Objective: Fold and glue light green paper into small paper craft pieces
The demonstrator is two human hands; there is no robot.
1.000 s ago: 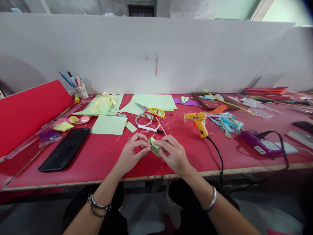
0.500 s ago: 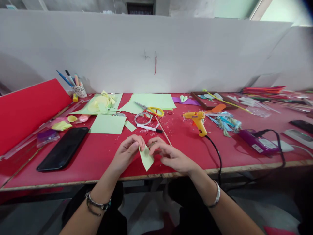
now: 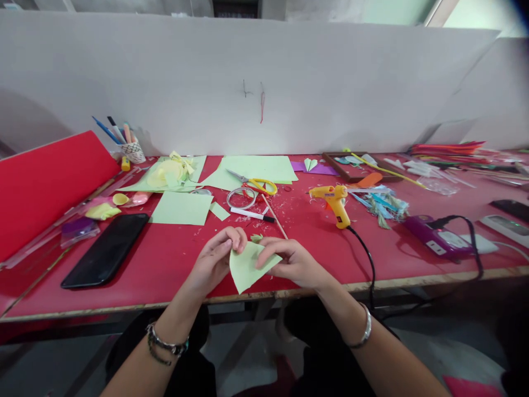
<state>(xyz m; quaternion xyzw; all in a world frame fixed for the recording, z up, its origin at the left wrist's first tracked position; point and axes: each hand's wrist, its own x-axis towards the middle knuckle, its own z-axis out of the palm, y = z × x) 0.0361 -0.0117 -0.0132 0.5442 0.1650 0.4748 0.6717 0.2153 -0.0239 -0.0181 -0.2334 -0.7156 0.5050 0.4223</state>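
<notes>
A small piece of light green paper [image 3: 248,271] is spread between my hands, just above the table's front edge. My left hand [image 3: 219,256] pinches its upper left corner between thumb and fingers. On the other side, my right hand [image 3: 291,262] grips the paper's right part, with a finger across its face and the thumb partly hidden behind. A bit of green paper [image 3: 257,238] shows just beyond the right fingers; I cannot tell whether it belongs to the same piece. Past the hands lie a white marker [image 3: 252,214], a roll of tape [image 3: 241,198] and yellow-handled scissors [image 3: 260,185].
A yellow glue gun [image 3: 334,201] lies to the right, its cord running over the table edge beside a purple power strip [image 3: 438,237]. To the left are a black phone [image 3: 108,249] and green sheets [image 3: 182,208]. A white panel [image 3: 185,82] stands behind.
The green paper, narrow and folded before, is now opened out wider. My right fingers have closed onto its right side, while the left hand keeps its pinch.
</notes>
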